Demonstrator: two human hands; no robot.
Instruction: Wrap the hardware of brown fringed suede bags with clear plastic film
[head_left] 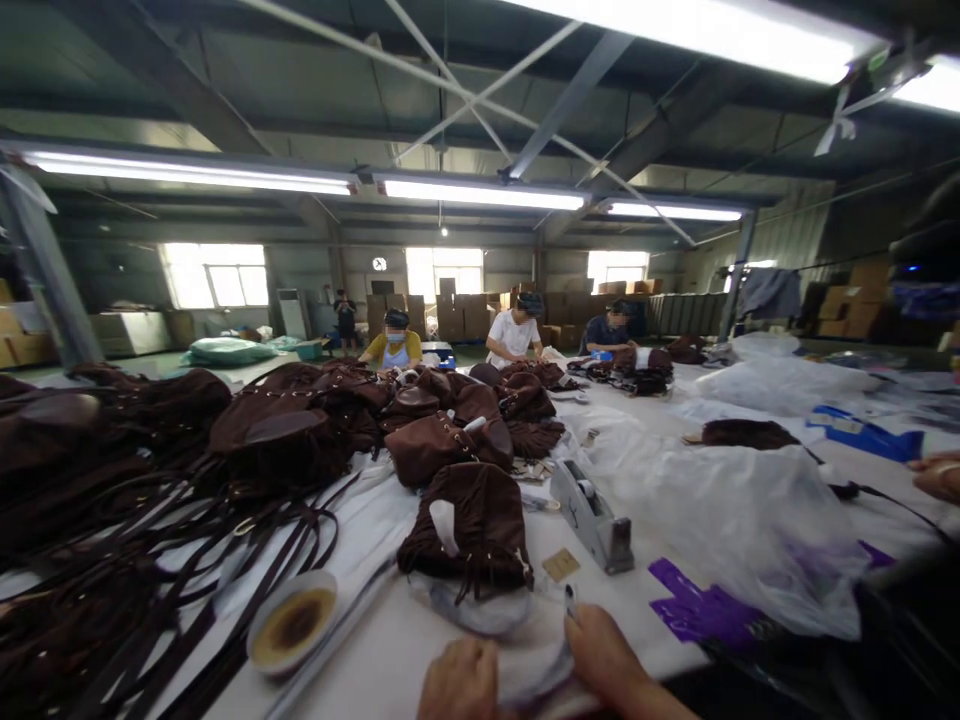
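Observation:
My left hand (459,682) is closed in a fist at the bottom edge, knuckles up. My right hand (606,655) is closed too, a little to its right, with a small shiny metal piece (571,600) sticking up at its fingertips; I cannot make out its kind. A greyish translucent strip (541,685) runs between both hands, blurred. Just beyond them lies a dark brown drawstring bag (476,525) with a white tag on it and clear plastic at its near edge. A small tan card (560,565) lies on the table beside the bag.
A grey tape dispenser (592,515) stands right of the bag. Brown bags (285,430) and straps pile up at left near a bowl (292,622). Plastic sheeting (720,520), purple plastic (701,605) and a blue dispenser (862,430) lie right. Another person's hand (939,476) shows there; several co-workers sit opposite.

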